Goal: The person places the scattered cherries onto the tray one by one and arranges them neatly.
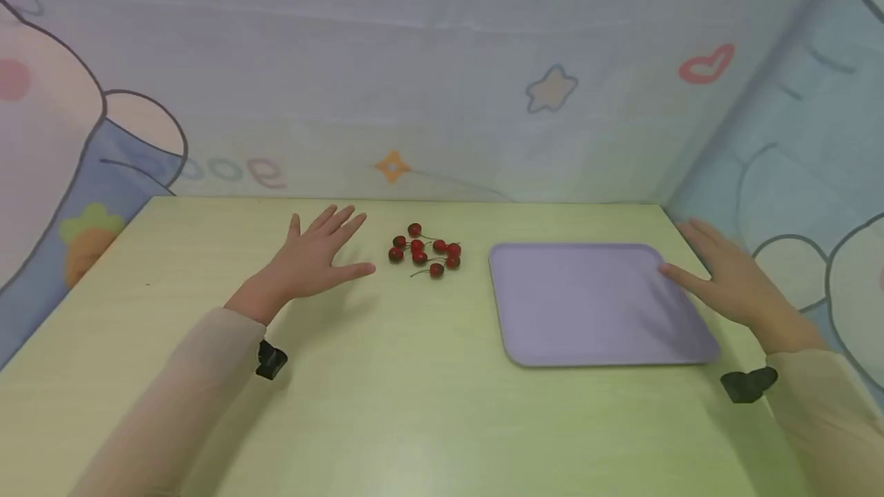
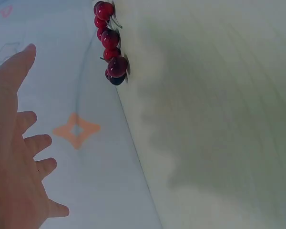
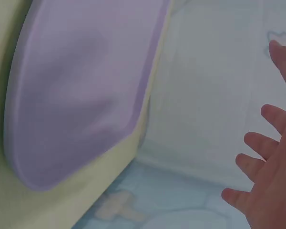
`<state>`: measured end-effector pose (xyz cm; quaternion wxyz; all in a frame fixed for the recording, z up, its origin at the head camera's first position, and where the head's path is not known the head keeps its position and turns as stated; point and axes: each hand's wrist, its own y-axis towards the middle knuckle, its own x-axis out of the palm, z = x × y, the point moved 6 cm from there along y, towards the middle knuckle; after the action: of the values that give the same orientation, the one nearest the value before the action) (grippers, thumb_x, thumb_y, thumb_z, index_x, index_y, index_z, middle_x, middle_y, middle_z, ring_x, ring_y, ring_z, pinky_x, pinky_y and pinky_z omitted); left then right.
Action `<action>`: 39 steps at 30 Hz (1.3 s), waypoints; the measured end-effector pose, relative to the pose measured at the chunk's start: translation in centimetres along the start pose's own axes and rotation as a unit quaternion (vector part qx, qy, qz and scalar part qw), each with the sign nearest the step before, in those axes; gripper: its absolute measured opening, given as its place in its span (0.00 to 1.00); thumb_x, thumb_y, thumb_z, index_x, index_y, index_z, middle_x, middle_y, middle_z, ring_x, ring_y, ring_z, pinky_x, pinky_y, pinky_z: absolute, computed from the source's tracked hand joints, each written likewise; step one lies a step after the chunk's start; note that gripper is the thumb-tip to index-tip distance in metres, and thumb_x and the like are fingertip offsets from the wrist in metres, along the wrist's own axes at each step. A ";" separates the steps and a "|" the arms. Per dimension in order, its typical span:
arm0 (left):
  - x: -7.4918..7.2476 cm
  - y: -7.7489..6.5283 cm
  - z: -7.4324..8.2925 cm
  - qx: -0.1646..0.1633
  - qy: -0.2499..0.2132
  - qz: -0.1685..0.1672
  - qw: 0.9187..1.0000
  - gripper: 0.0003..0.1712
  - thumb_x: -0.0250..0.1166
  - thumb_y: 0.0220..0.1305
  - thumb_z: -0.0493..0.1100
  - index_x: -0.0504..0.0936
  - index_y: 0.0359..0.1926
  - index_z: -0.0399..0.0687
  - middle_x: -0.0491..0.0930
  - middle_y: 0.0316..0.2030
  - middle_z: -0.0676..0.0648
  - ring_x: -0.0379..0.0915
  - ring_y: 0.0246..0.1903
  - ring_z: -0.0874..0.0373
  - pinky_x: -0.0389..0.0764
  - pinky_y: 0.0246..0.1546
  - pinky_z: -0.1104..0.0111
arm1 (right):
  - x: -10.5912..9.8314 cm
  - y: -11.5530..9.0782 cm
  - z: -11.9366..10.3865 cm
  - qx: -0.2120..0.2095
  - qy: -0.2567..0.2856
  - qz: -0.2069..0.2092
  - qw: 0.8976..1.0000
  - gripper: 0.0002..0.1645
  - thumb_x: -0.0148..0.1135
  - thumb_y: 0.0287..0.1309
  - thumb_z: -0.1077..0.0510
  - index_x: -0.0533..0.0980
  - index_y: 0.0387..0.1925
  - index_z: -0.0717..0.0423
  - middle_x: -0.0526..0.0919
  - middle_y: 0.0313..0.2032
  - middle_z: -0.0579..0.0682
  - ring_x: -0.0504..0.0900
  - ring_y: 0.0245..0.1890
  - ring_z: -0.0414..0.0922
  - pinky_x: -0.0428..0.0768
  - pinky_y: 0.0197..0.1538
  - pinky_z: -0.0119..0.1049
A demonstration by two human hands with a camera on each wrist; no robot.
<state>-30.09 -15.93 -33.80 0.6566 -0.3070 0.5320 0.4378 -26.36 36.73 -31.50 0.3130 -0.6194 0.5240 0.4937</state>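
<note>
Several dark red cherries (image 1: 417,247) with thin stems lie in a loose cluster toward the back middle of the table. To their left, my left hand (image 1: 311,258) hovers over the tabletop, fingers spread and nothing held. In the left wrist view the cherries (image 2: 109,40) appear beyond the thumb, apart from the hand (image 2: 19,157). A flat lilac tray (image 1: 594,305) with a raised rim lies on the right half of the table, bearing nothing. My right hand (image 1: 735,282) is held above its right edge, fingers extended; the right wrist view shows this hand (image 3: 271,162) holding nothing.
The pale yellow-green table (image 1: 387,405) ends at a printed cloth backdrop (image 1: 442,83) behind it. Another cloth panel (image 1: 794,136) rises along the right side. A black wrist strap piece (image 1: 271,360) sits at the left cuff, and a similar one (image 1: 749,385) at the right.
</note>
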 end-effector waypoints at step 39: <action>5.2 10.0 1.7 -0.034 -0.083 -0.024 0.996 0.26 0.52 0.72 0.44 0.67 0.68 0.43 0.66 0.67 0.39 0.56 0.68 0.40 0.51 0.63 0.34 | 5.5 -3.9 7.6 0.097 0.065 -0.001 0.993 0.25 0.52 0.69 0.52 0.73 0.56 0.69 0.78 0.50 0.69 0.80 0.39 0.50 0.76 0.35 0.37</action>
<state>-38.06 -8.87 -37.78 0.6980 -0.3045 0.4532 0.4633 -25.01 42.73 -39.53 0.3374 -0.6175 0.5883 0.3985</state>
